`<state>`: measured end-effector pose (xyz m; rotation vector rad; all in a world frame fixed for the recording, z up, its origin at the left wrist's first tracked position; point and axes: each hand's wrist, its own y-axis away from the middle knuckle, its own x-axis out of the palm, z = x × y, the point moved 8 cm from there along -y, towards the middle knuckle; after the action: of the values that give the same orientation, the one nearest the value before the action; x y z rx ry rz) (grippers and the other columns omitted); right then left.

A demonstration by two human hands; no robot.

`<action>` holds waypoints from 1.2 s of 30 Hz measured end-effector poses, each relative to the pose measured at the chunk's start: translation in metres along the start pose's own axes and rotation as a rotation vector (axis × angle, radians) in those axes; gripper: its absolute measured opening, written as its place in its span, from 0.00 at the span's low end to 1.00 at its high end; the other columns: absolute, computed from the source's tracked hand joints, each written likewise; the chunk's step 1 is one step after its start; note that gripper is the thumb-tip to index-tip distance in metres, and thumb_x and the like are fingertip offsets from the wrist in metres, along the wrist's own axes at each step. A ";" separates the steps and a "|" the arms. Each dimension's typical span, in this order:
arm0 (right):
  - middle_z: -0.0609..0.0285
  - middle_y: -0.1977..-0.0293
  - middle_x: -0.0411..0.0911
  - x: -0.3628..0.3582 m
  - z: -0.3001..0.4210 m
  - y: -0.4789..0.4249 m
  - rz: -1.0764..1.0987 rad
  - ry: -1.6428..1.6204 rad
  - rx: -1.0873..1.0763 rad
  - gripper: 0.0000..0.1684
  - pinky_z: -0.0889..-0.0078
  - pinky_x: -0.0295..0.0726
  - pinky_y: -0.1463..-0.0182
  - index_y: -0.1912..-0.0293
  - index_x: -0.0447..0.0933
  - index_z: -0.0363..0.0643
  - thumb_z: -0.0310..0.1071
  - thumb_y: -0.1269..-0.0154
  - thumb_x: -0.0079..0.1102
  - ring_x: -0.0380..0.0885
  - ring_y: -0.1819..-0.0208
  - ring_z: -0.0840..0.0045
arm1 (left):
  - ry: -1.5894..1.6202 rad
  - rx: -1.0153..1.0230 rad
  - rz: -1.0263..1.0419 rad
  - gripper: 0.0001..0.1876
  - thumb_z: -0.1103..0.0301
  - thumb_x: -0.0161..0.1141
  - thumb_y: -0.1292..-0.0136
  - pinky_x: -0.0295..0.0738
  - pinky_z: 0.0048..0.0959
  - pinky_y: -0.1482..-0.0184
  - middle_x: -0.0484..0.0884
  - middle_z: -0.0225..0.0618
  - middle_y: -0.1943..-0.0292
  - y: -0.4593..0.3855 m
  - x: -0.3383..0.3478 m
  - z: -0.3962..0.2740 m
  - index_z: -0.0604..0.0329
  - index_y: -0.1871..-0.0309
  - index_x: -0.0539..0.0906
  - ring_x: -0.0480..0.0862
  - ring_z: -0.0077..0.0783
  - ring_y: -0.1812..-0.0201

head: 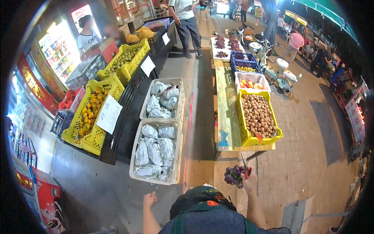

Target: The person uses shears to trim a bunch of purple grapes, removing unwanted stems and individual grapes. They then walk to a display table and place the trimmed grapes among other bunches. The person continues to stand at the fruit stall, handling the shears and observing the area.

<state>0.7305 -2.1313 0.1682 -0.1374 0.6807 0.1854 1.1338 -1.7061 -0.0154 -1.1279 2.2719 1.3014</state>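
My right hand (249, 180) grips a bunch of dark purple grapes (233, 177) together with red-handled scissors (246, 172). The scissors' blades point up and away from me, near the front end of a wooden table (230, 140). My left hand (150, 199) hangs in the air with curled fingers, and I see nothing in it. Just beyond it, on the floor, stands a white plastic crate (133, 163) filled with paper-wrapped bundles (153, 150). A similar white crate (182, 99) sits behind that one.
On the right table are a yellow crate of round brown fruit (258, 114), a white basket (251, 77), blue crates (245, 61) and more grapes (220, 42). A black stand (122, 131) at left bears a yellow crate of orange fruit (93, 108). A person (188, 26) stands ahead.
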 end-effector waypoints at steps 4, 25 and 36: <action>0.50 0.69 0.73 0.008 0.022 -0.003 0.035 0.055 -0.049 0.19 0.61 0.72 0.62 0.59 0.67 0.37 0.28 0.52 0.61 0.73 0.64 0.55 | 0.010 0.202 -0.012 0.19 0.58 0.61 0.45 0.75 0.27 0.68 0.81 0.37 0.71 -0.019 -0.048 -0.003 0.62 0.56 0.76 0.80 0.26 0.71; 0.64 0.69 0.67 -0.050 0.019 0.214 -0.048 -0.254 0.027 0.23 0.79 0.69 0.64 0.55 0.65 0.38 0.24 0.53 0.62 0.67 0.69 0.81 | -0.059 0.344 0.291 0.25 0.60 0.54 0.39 0.72 0.27 0.58 0.77 0.38 0.56 0.107 -0.092 0.148 0.60 0.41 0.66 0.78 0.29 0.58; 0.57 0.68 0.64 -0.148 -0.085 0.433 -0.316 -0.084 0.119 0.22 0.77 0.68 0.61 0.56 0.64 0.35 0.30 0.49 0.62 0.66 0.67 0.74 | -0.128 0.223 -0.301 0.11 0.64 0.59 0.48 0.75 0.33 0.71 0.79 0.41 0.74 0.138 -0.009 0.257 0.63 0.70 0.75 0.81 0.34 0.72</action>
<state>0.4728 -1.7442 0.1684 -0.1211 0.5766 -0.1517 1.0039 -1.4501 -0.0686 -1.2114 2.0021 0.9507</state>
